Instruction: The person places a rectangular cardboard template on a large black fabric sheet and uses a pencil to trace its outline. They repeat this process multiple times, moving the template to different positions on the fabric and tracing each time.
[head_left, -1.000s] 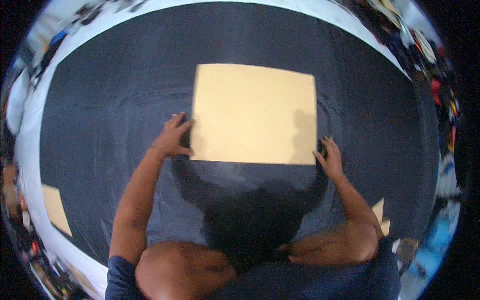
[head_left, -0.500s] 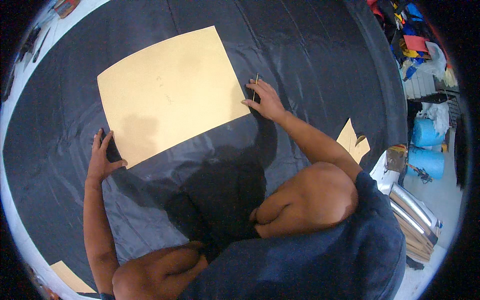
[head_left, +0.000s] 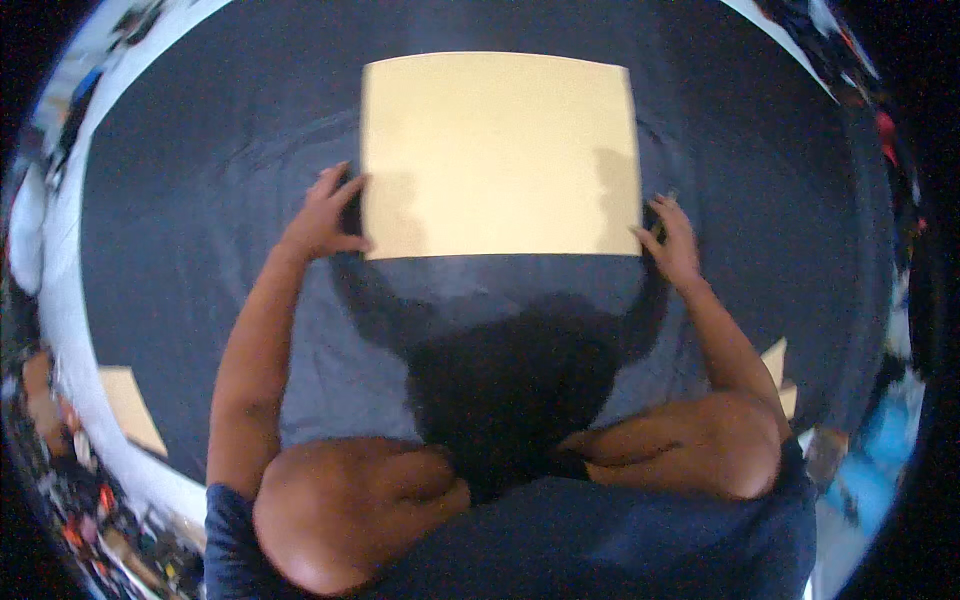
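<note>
Both hands are now pressing flat and open at the tan sheet (head_left: 498, 152): left hand (head_left: 322, 218) and right hand (head_left: 672, 240) bracketing its near corners, and I'm seeing it squared again on the dark cloth (head_left: 200, 250).

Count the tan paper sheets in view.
3: a large sheet between both hands on the dark cloth, one piece at lower left, one by the right knee. Others may be hidden.

A tan rectangular paper sheet (head_left: 500, 150) lies flat on dark blue cloth (head_left: 200, 250). Its near corners seem to touch the hands.
</note>
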